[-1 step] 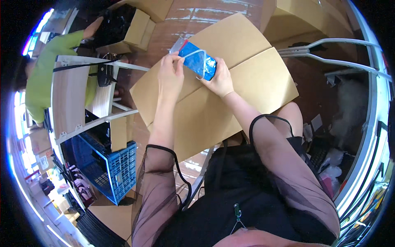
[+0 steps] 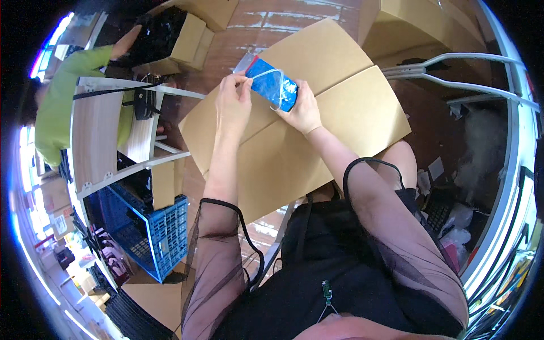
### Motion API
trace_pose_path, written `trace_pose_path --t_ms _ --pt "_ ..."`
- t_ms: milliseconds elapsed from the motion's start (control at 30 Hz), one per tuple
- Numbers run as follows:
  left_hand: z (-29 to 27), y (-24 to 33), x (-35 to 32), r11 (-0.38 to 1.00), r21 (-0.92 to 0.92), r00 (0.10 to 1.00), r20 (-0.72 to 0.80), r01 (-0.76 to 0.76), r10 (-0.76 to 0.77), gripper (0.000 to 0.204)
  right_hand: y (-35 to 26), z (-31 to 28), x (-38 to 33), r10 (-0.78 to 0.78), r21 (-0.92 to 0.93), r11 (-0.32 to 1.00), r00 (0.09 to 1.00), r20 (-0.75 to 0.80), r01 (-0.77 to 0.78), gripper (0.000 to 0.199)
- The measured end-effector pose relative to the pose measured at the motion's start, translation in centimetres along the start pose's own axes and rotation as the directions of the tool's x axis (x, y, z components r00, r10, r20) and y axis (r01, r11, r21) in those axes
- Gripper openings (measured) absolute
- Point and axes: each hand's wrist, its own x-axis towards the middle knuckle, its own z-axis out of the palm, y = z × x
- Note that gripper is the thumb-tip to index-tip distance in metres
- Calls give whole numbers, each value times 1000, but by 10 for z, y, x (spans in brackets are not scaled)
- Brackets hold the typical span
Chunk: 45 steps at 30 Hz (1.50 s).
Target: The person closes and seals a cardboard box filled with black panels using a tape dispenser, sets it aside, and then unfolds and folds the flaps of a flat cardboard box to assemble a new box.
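Observation:
A flat blue packet (image 2: 262, 86) in clear plastic, with a red strip near its top, is held above a large cardboard box (image 2: 289, 153). My right hand (image 2: 303, 110) grips its lower right end, with the thumb along the near edge. A thin white cord (image 2: 281, 85) loops across the packet's face. My left hand (image 2: 233, 102) is at the packet's left end, thumb and fingertips pinched together on the cord's end.
A person in a green top (image 2: 79, 102) reaches into a box with black contents at upper left. A wood-topped stand (image 2: 96, 130) and a blue crate (image 2: 167, 238) are at left. A white metal frame (image 2: 470, 59) and another carton (image 2: 419, 28) are at right.
My left hand has shifted very slightly to the left. The person in green has moved their arms a little. The packet and my right hand look the same.

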Motion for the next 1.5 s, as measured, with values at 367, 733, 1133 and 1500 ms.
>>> trace_pose_path --t_ms 367,733,1133,1500 --pt "10 -29 -9 533 -605 785 282 592 -551 23 10 1 -1 -32 -13 999 999 12 32 68" --pt "24 -39 -58 55 -759 661 527 649 -534 20 6 8 -2 24 11 1000 1000 20 -24 67" --pt "7 -143 45 950 -215 968 -56 228 -245 21 3 6 1 -8 31 1000 1000 8 7 66" --pt "14 -68 103 579 -318 603 689 751 -402 57 11 2 -5 55 -4 998 997 59 -55 71"
